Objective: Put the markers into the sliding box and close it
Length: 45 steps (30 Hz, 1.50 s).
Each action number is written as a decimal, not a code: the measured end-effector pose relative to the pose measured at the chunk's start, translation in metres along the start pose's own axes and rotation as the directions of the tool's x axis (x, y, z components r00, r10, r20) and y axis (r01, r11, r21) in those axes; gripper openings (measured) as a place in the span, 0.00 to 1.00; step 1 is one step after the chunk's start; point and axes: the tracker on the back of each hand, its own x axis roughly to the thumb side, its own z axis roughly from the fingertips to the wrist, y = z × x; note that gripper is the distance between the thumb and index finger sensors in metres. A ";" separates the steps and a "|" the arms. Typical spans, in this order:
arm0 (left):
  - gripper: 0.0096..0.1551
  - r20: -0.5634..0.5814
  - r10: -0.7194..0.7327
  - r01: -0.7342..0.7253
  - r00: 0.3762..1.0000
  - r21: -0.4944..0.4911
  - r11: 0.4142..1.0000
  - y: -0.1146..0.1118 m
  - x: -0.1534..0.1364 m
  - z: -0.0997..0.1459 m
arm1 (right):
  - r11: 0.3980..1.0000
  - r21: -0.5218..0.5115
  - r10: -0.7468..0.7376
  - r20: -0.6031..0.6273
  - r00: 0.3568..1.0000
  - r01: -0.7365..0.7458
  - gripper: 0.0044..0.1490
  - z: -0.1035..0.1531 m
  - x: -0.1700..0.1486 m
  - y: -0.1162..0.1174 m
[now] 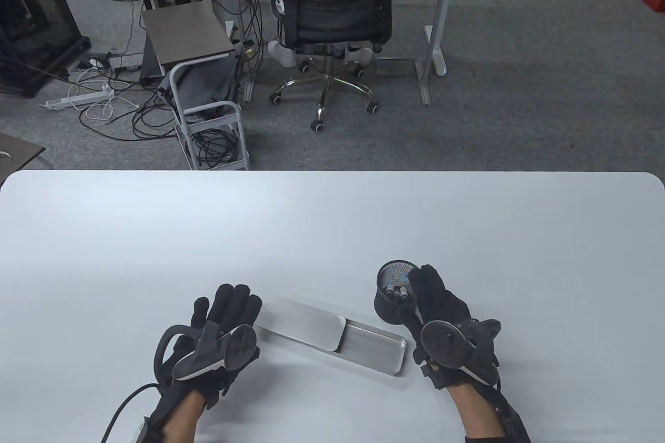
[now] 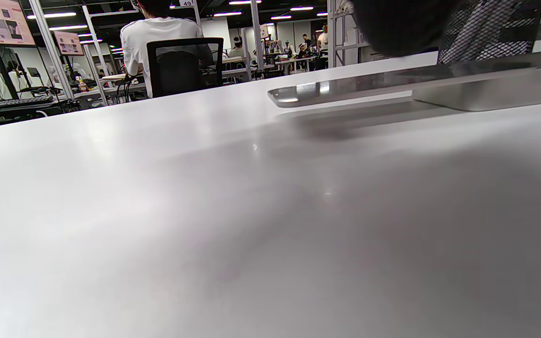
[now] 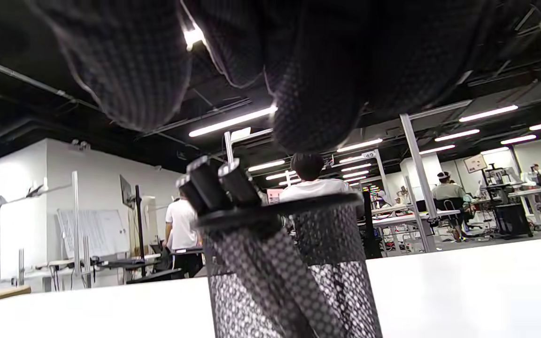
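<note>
Markers [image 1: 396, 291] sit in mesh cup [image 1: 390, 303] gripped by right hand [image 1: 441, 308]; one is best pinched and drawn straight up while left hand [image 1: 221, 329], flat and relaxed, steadies half-open sliding box [image 1: 332, 335].

Grey carpet floor [image 1: 519, 74], black office chair [image 1: 332, 1], white cart [image 1: 213, 121], ceiling strip lights [image 3: 230, 123].

Even overhead light fell on the white rounded table [image 1: 332, 235], with soft shadows under the hands. Ceiling strip lights glared in the right wrist view, where dark gloved fingers [image 3: 317, 94] loomed blurred. The left wrist view's foreground was soft.
</note>
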 end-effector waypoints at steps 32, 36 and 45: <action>0.56 0.014 -0.021 0.021 1.000 0.021 1.000 0.004 0.004 0.001 | 0.996 -0.027 0.085 -0.029 0.996 -0.086 0.28 -0.004 0.006 0.021; 0.56 0.014 -0.019 0.019 1.000 0.023 1.000 0.004 0.004 0.001 | 0.995 -0.030 0.094 -0.028 0.995 -0.095 0.26 -0.005 0.006 0.021; 0.56 0.013 -0.020 0.019 1.000 0.030 0.999 0.004 0.003 0.001 | 0.977 -0.106 0.188 0.006 0.982 -0.187 0.24 -0.003 0.010 0.015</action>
